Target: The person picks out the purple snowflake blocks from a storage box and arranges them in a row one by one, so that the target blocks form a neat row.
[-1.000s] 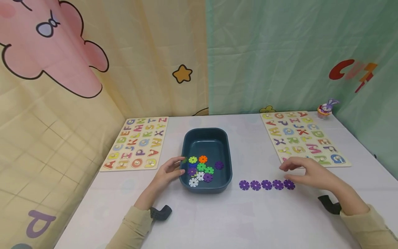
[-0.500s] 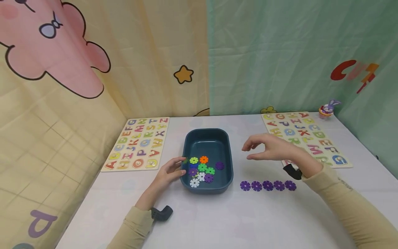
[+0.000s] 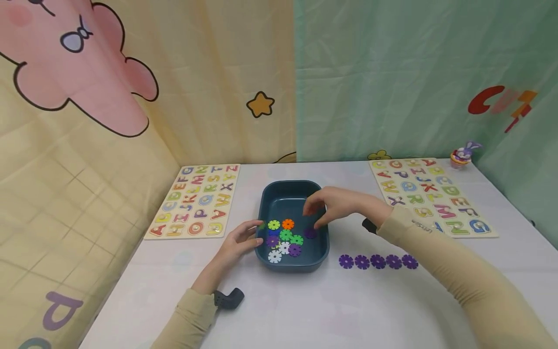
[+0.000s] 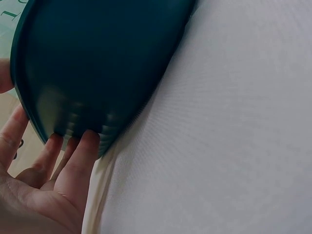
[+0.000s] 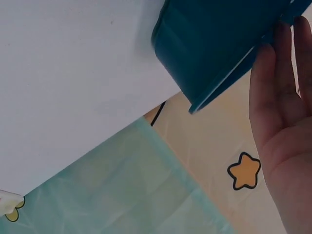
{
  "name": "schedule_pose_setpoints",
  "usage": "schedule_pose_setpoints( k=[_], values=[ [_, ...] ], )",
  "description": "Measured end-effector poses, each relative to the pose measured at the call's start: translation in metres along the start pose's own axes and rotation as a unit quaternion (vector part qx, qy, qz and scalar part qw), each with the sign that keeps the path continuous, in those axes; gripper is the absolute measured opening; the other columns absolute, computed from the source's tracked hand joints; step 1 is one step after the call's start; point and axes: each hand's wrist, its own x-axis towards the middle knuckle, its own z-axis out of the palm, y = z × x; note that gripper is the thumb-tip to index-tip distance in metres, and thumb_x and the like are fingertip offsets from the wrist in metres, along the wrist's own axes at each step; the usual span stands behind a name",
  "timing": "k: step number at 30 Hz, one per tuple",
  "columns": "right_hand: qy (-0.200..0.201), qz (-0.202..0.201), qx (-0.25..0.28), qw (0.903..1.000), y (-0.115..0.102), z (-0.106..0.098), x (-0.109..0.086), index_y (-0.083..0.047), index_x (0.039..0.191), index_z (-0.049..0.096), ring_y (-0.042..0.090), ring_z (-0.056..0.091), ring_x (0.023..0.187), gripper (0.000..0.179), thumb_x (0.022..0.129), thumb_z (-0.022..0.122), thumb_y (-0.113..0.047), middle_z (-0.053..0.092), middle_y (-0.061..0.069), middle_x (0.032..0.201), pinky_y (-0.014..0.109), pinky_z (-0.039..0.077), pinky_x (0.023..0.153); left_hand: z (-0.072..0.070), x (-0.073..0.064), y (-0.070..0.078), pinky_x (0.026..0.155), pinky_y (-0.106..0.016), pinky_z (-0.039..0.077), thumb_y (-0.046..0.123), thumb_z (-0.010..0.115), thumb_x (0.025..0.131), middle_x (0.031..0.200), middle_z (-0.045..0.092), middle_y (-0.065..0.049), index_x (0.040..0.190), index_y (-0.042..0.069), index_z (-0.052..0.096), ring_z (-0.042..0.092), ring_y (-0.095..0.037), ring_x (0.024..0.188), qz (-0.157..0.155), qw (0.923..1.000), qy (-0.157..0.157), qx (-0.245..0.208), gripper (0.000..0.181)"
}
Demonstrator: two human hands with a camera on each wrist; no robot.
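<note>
In the head view a dark teal bin (image 3: 294,269) holds several notched plastic discs in green, white, orange, purple and other colours. My left hand (image 3: 237,242) rests against its left side; the left wrist view shows the fingertips (image 4: 90,141) touching the outer wall. Over the bin's right rim reaches my right hand (image 3: 333,203), thumb and fingers apart with nothing visible between them. Just below the thumb tip lies a purple disc (image 3: 310,233) inside the bin; whether they touch I cannot tell. On the table a row of purple discs (image 3: 378,261) runs to the right of the bin.
A wooden alphabet board (image 3: 193,201) lies at the back left. Another alphabet board (image 3: 436,196) is at the back right, partly behind my right forearm. A small rabbit figure (image 3: 464,154) stands in the far right corner. Printed curtains (image 3: 218,72) close off the table's back and sides.
My right hand has moved left from above the end of the purple row to over the bin's right side. My left hand stays against the bin. The row of discs is unchanged.
</note>
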Motion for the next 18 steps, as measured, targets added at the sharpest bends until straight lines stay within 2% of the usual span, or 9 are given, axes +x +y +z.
schedule_pose_setpoints(
  k=[5, 10, 18],
  values=[
    [-0.039, 0.025, -0.052, 0.9976, 0.001, 0.007, 0.018, -0.016, 0.106, 0.067, 0.011, 0.058, 0.095, 0.033, 0.076, 0.079, -0.023, 0.066, -0.004, 0.104, 0.033, 0.051, 0.087, 0.001, -0.001, 0.002, 0.102, -0.046, 0.038, 0.015, 0.067, 0.086, 0.146, 0.037, -0.005, 0.133, 0.009, 0.050, 0.033, -0.029, 0.134, -0.002, 1.0000, -0.001, -0.005, 0.051],
    [-0.063, 0.042, -0.097, 0.9924, 0.002, 0.014, 0.029, -0.020, 0.103, 0.068, 0.010, 0.058, 0.092, 0.033, 0.073, 0.081, -0.025, 0.064, -0.010, 0.098, 0.030, 0.050, 0.086, 0.001, -0.002, 0.002, 0.102, -0.046, 0.038, 0.014, 0.066, 0.086, 0.147, 0.036, -0.005, 0.133, 0.009, 0.049, 0.032, -0.029, 0.135, 0.000, 1.0000, -0.003, -0.004, 0.050],
    [-0.101, 0.065, -0.160, 0.9799, 0.004, 0.023, 0.040, -0.024, 0.092, 0.067, 0.008, 0.055, 0.081, 0.026, 0.071, 0.083, -0.025, 0.061, -0.014, 0.085, 0.025, 0.049, 0.080, 0.001, -0.002, 0.001, 0.102, -0.048, 0.037, 0.015, 0.066, 0.086, 0.147, 0.036, -0.005, 0.134, 0.009, 0.049, 0.032, -0.030, 0.135, 0.006, 1.0000, -0.005, 0.003, 0.050]
  ],
)
